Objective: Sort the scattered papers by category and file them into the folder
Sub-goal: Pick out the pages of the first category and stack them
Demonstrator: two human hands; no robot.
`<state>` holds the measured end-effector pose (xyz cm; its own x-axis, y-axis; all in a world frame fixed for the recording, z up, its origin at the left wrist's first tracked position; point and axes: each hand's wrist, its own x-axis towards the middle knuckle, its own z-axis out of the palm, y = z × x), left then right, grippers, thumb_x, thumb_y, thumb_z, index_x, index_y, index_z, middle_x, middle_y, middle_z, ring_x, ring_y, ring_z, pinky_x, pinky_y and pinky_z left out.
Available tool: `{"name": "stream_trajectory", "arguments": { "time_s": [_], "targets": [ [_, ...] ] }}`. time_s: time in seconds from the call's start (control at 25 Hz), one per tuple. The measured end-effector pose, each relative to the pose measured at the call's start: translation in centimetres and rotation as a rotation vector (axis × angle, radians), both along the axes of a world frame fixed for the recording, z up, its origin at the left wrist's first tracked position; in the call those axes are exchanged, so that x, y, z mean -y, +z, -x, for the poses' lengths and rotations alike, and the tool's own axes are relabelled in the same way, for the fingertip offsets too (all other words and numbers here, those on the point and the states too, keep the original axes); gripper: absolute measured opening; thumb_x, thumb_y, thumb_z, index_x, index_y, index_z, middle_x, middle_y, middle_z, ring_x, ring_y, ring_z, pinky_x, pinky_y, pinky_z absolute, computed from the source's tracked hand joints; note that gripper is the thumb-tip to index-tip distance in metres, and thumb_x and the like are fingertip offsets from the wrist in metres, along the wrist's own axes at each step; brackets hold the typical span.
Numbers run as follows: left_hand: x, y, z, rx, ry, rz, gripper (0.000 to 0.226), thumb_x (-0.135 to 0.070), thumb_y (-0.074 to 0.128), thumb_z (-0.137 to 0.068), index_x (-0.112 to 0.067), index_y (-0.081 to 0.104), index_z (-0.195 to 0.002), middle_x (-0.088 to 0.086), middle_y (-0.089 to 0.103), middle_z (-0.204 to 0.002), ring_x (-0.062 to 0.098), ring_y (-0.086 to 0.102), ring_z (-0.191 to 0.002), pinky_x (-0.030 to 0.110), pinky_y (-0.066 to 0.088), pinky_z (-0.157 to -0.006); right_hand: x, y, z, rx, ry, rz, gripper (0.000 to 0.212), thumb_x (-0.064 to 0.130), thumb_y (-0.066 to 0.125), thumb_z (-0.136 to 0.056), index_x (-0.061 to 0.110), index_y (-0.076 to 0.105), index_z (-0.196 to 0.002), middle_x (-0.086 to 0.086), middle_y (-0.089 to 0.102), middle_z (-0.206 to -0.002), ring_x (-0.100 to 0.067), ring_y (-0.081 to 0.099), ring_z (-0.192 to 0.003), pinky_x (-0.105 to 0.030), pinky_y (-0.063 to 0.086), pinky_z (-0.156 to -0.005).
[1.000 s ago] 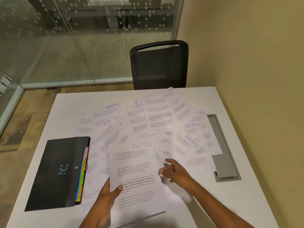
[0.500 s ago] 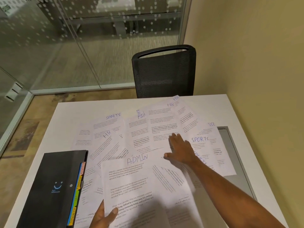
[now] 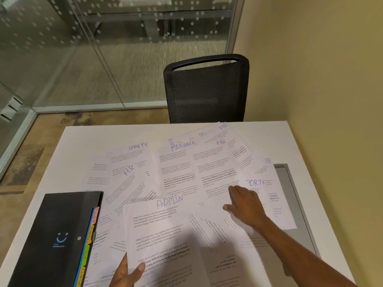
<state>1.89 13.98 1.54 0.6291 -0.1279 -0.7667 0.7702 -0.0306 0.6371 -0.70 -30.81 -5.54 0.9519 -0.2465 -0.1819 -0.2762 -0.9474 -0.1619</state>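
Several printed sheets with handwritten headings lie scattered and overlapping across the white table [image 3: 83, 137]. My left hand [image 3: 126, 274] pinches the lower edge of the ADMIN sheet [image 3: 161, 228], thumb on top. My right hand [image 3: 244, 206] reaches out with straight fingers resting flat on the papers, beside a SPORTS sheet [image 3: 259, 189] and below an HR sheet [image 3: 215, 162]. A FINANCE sheet [image 3: 176, 162], another SPORTS sheet [image 3: 132, 154] and another HR sheet [image 3: 128, 183] lie further back. The black folder [image 3: 51, 241] lies shut at the front left, with coloured index tabs [image 3: 89, 241] along its right edge.
A black mesh chair [image 3: 207, 90] stands behind the table's far edge. A grey cable hatch [image 3: 290, 183] is set into the table at the right, partly under papers. A yellow wall runs along the right, and glass partitions stand behind.
My right hand has reached from the near papers forward and right, up to the SPORTS sheet. The view has tilted and my left hand still holds the ADMIN sheet.
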Motion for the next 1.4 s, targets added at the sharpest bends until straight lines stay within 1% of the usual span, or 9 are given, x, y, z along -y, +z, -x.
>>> {"name": "stream_trajectory", "arguments": {
  "time_s": [0.16,0.4,0.48,0.6,0.72,0.92,1.2,1.32,1.4],
  "targets": [
    [0.6,-0.2,-0.4,-0.054,-0.008,0.038,0.054,0.016,0.056,-0.100,-0.022,0.059,-0.138,-0.012,0.083,-0.107,0.033,0.059,-0.128,0.042,0.033,-0.120,2.3,-0.1,-1.3,0.034,-0.044,0.007,0.072,0.074,0.057,-0.084,0.014,0.062,-0.123,-0.003,0.066,-0.103,-0.028,0.068,-0.093,-0.041,0.057,-0.076],
    [1.5,0.8,-1.0,-0.024,0.030,0.065,0.051,0.019,0.052,-0.100,-0.025,0.061,-0.124,-0.018,0.083,-0.091,0.018,0.064,-0.107,0.031,0.050,-0.105,5.8,0.7,-6.6,-0.140,-0.140,-0.076,0.112,0.079,0.060,-0.088,0.011,0.020,-0.168,-0.012,0.018,-0.176,-0.031,0.021,-0.162,-0.059,0.035,-0.123],
    [1.7,1.2,-1.1,-0.037,0.047,0.035,0.050,0.019,0.051,-0.101,-0.027,0.064,-0.116,-0.018,0.082,-0.093,0.014,0.069,-0.098,0.026,0.059,-0.090,6.3,0.7,-7.0,-0.220,-0.151,-0.078,0.113,0.079,0.054,-0.092,0.013,0.009,-0.170,-0.009,0.009,-0.179,-0.029,0.013,-0.165,-0.058,0.025,-0.127],
    [1.6,1.1,-1.4,-0.070,0.047,0.034,0.049,0.018,0.053,-0.101,-0.023,0.064,-0.126,-0.012,0.083,-0.103,0.018,0.069,-0.103,0.040,0.039,-0.114,7.2,0.2,-6.2,-0.259,-0.171,-0.044,0.113,0.080,0.052,-0.093,0.012,0.006,-0.170,-0.008,0.007,-0.180,-0.028,0.014,-0.165,-0.060,0.025,-0.127],
    [1.7,1.4,-1.6,-0.063,0.050,0.035,0.049,0.019,0.051,-0.101,-0.020,0.056,-0.130,-0.018,0.082,-0.084,0.015,0.062,-0.101,0.037,0.032,-0.114,7.8,-0.2,-4.7,-0.246,-0.201,0.004,0.111,0.081,0.049,-0.093,0.012,0.009,-0.170,-0.006,0.008,-0.180,-0.027,0.015,-0.164,-0.060,0.028,-0.127],
    [1.7,0.8,-1.6,-0.083,0.046,0.005,0.051,0.012,0.063,-0.093,-0.018,0.059,-0.134,-0.004,0.075,-0.120,0.022,0.067,-0.107,0.042,0.042,-0.110,8.4,-0.3,-3.3,-0.175,-0.231,-0.012,0.114,0.086,0.048,-0.086,0.009,0.019,-0.166,-0.010,0.020,-0.176,-0.029,0.025,-0.160,-0.060,0.041,-0.118],
    [2.7,0.6,-1.6,0.005,0.015,-0.050,0.044,0.018,0.053,-0.101,-0.022,0.063,-0.117,-0.016,0.080,-0.080,0.023,0.061,-0.102,0.013,0.058,-0.076,6.6,-0.8,2.3,-0.093,-0.441,-0.190,0.110,0.078,0.048,-0.097,0.007,0.007,-0.170,-0.013,0.005,-0.179,-0.033,0.007,-0.166,-0.055,0.024,-0.129],
    [3.0,0.6,-1.0,-0.008,-0.005,-0.040,0.045,0.017,0.052,-0.102,-0.023,0.062,-0.121,-0.017,0.081,-0.082,0.027,0.063,-0.101,0.033,0.046,-0.103,6.5,-1.7,7.6,-0.128,-0.486,-0.228,0.106,0.077,0.042,-0.100,0.007,0.002,-0.170,-0.013,0.001,-0.179,-0.032,0.003,-0.166,-0.055,0.019,-0.132],
    [3.3,0.7,-0.6,-0.043,-0.015,-0.025,0.046,0.016,0.051,-0.103,-0.022,0.061,-0.125,-0.013,0.082,-0.086,0.025,0.069,-0.094,0.039,0.048,-0.102,6.9,-2.1,10.7,-0.159,-0.490,-0.240,0.102,0.074,0.039,-0.103,0.009,-0.002,-0.171,-0.010,-0.006,-0.179,-0.029,-0.003,-0.166,-0.053,0.012,-0.133]
  ]
}}
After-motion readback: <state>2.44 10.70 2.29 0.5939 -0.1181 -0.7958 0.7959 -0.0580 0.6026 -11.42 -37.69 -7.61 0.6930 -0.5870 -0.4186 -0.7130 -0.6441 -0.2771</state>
